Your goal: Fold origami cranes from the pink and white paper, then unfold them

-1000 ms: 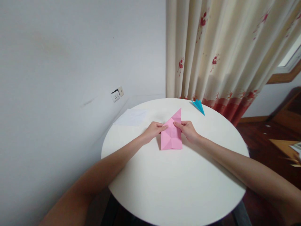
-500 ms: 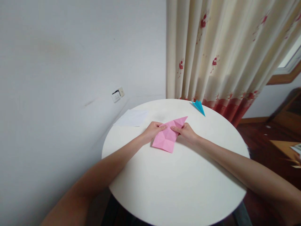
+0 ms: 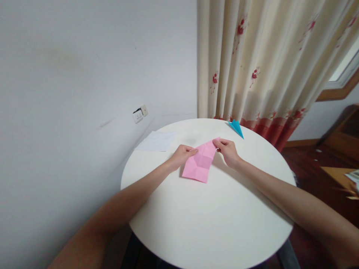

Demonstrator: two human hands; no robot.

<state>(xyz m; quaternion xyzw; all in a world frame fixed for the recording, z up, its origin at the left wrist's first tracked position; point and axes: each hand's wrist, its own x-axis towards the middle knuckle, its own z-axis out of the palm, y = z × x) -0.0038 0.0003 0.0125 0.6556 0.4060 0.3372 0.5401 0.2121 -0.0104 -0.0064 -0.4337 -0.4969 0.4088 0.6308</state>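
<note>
We note a white sheet (image 3: 157, 141) at the round table's (image 3: 210, 224) far left edge. Our left hand (image 3: 181, 156) presses fingertips on the creased pink paper (image 3: 199, 162), lying flat mid-table toward the far edge. Our right hand (image 3: 227, 151) pinches its far corner. A blue folded paper (image 3: 236, 127) sits at the far edge.

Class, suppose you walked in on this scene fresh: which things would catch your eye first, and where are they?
The creased pink paper stands out most, lying near the middle of the round white table; the left hand presses its left edge and the right hand pinches its far corner. Next comes the small blue folded paper at the table's far edge, before the flowered curtain.
</note>
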